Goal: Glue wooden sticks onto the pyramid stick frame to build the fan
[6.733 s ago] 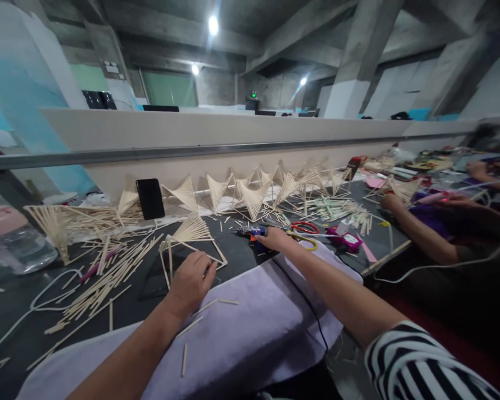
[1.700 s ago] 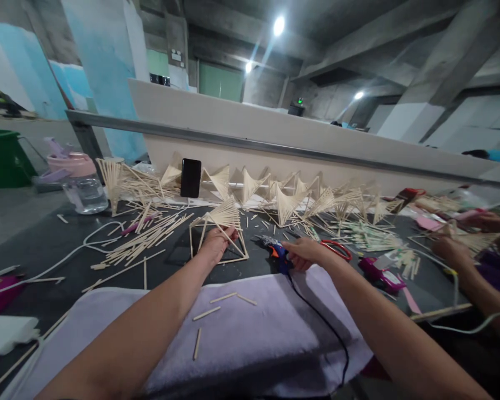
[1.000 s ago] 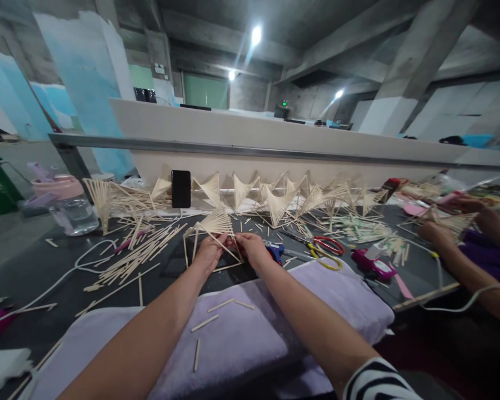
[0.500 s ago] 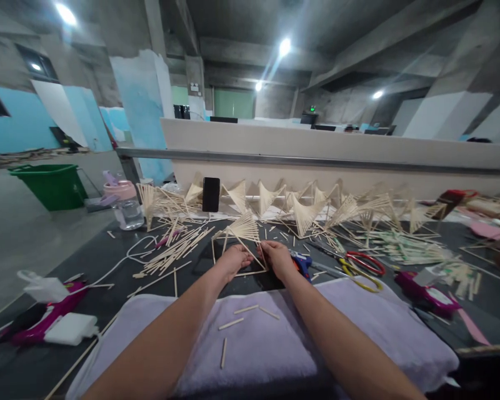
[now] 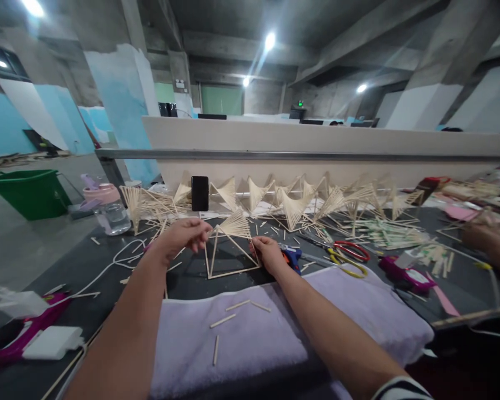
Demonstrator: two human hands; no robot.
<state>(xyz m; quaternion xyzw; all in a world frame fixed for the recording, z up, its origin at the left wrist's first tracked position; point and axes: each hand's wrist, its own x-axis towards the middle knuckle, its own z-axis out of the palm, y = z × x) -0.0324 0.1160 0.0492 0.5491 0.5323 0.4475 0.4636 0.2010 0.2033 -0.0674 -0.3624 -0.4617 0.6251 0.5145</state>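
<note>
A small frame of thin wooden sticks [image 5: 233,273] stands on the dark table before me, with a fan of closely set sticks across its top. My right hand [image 5: 267,254] is closed on the frame's right corner, its fingertips pinching the sticks there. My left hand [image 5: 184,240] is raised beside the frame's upper left corner, its fingers curled together. Whether anything small sits between those fingertips is hidden. A blue glue gun [image 5: 292,259] lies just right of my right hand. Several short loose sticks [image 5: 223,321] lie on the lilac towel [image 5: 258,339] under my forearms.
Finished fan-shaped stick models [image 5: 295,210] line the back, near a black phone [image 5: 200,194]. Red-handled scissors [image 5: 352,251] and yellow-handled scissors [image 5: 346,264] lie right. A water bottle [image 5: 110,208] and a magenta power strip [image 5: 23,339] stand left. Another person's hand [image 5: 485,238] is at far right.
My left hand has left the middle of the stick frame and moved left and up to its upper left corner. My right hand stays at the right corner. The view has turned slightly right.
</note>
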